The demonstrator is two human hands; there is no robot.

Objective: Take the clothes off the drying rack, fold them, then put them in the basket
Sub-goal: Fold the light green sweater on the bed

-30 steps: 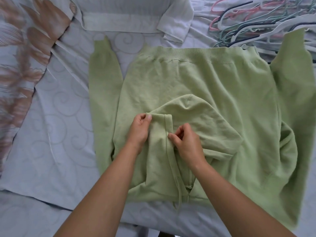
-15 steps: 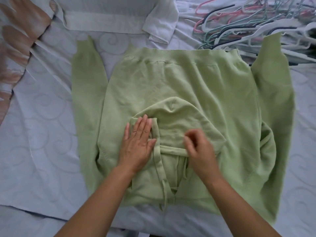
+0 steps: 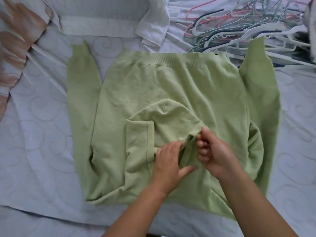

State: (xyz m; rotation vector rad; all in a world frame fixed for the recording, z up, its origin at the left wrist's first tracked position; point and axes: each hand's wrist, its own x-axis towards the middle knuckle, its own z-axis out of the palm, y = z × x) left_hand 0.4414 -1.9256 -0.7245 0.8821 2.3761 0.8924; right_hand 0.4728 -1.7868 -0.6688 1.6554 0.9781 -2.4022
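a pale green hoodie (image 3: 171,86) lies spread flat on the bed (image 3: 37,137), waistband away from the person, both sleeves stretched out along its sides. the hood (image 3: 164,124) is turned down over the body of the garment. the right hand (image 3: 215,154) has its fingers curled, its grip clamped on the hood's edge. the left hand (image 3: 169,163) lies just beside it on the cloth, grip apart, fingers fairly straight with the thumb splayed. beyond the hoodie sits a white garment (image 3: 102,21), and to the far right a tangle of plastic hangers (image 3: 239,33). a floral cover (image 3: 15,41) lies at the far left.
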